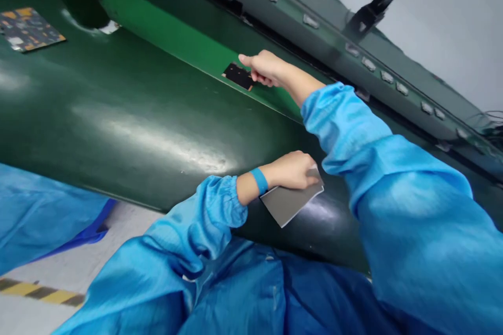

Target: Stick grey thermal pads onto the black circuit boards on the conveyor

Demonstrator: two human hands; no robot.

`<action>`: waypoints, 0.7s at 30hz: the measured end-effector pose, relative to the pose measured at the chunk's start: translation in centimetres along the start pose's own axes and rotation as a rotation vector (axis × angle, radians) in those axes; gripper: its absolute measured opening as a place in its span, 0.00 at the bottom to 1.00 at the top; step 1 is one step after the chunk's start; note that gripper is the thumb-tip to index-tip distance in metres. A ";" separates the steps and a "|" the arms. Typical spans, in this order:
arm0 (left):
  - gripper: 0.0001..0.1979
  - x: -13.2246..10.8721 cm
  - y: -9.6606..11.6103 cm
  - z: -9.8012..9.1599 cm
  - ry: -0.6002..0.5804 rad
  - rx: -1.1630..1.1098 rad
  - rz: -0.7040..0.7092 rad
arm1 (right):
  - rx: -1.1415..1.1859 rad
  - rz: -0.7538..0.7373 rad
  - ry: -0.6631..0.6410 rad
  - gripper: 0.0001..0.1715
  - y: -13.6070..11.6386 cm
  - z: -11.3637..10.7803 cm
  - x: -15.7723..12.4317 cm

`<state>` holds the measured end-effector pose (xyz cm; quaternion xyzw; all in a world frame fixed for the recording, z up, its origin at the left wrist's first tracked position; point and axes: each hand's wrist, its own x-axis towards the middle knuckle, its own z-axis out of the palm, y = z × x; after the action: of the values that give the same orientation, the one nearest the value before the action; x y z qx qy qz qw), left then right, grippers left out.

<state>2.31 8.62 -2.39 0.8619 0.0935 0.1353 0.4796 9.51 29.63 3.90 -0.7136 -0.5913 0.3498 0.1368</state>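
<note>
Left hand [294,170] grasping grey pad [287,205], right hand [269,68] curled at black board [237,76] on green strip [188,42], can't tell if gripping

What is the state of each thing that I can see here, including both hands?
Left hand: closed on the gray sheet.
Gray sheet: gripped near one edge.
Right hand: fingers mostly curled, at one end of the black board; contact unclear.
Black board: lying on the bright green strip, partly hidden.
Blue wristband: worn on the left wrist.
Orange-and-gray board: lying flat, apart from both hands.
</note>
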 end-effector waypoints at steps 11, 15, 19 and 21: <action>0.18 0.5 0.6 -2.0 0.324 -0.125 -0.319 | 0.598 -0.048 0.200 0.16 20.2 -1.5 -26.5; 0.19 1.0 1.5 -1.5 0.369 -0.019 -0.516 | 0.782 -0.156 0.290 0.07 22.5 2.3 -28.8; 0.20 2.6 3.4 -0.1 0.408 0.084 -0.619 | 0.846 -0.198 0.391 0.04 23.9 2.9 -28.1; 0.20 3.5 4.3 0.7 0.427 0.091 -0.624 | 0.817 -0.190 0.467 0.04 24.6 2.4 -28.2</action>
<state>6.00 6.84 1.47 0.7648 0.4553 0.1547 0.4288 24.71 -3.85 -3.28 -0.6040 -0.4215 0.3697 0.5665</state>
